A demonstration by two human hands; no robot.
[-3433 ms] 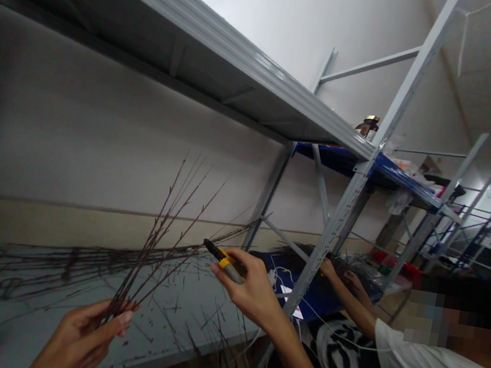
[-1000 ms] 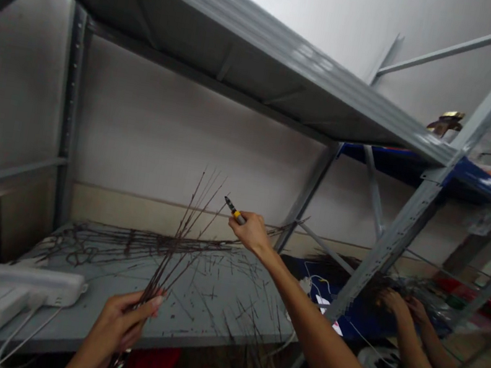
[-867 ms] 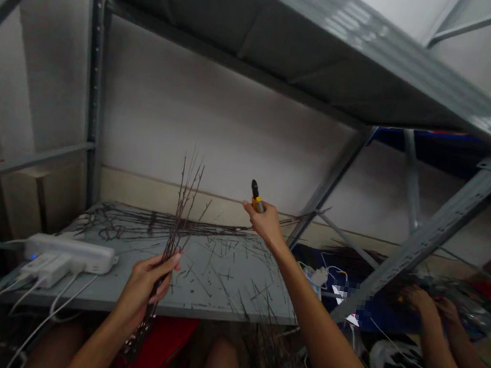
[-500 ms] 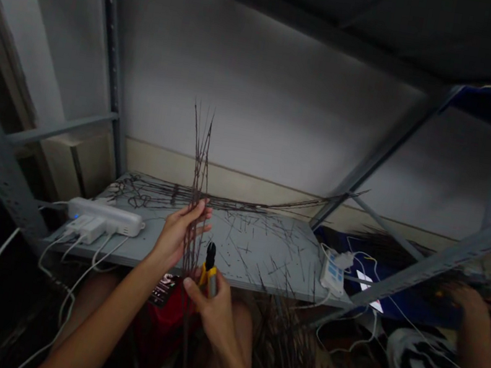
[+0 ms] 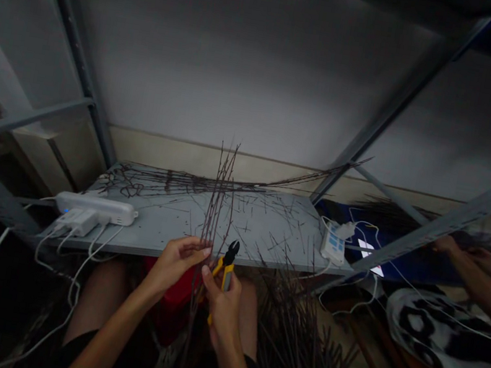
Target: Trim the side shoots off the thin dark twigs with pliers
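Thin dark twigs stand roughly upright in front of me, their tips above the back of the grey shelf. My left hand is closed round them near the shelf's front edge. Just right of it, my right hand holds yellow-handled pliers with black jaws pointing up, and its thumb and fingers also touch the twigs. A longer bundle of twigs lies along the back of the shelf.
A white power strip with cables is on the shelf's left. Another power strip is at the right end. A pile of twigs stands low at the right. Another person's hands are at the far right.
The view has tilted down. My left hand has slid down the twigs, closer to my right hand, and the twigs are lower. The phone near my knees is out of sight.
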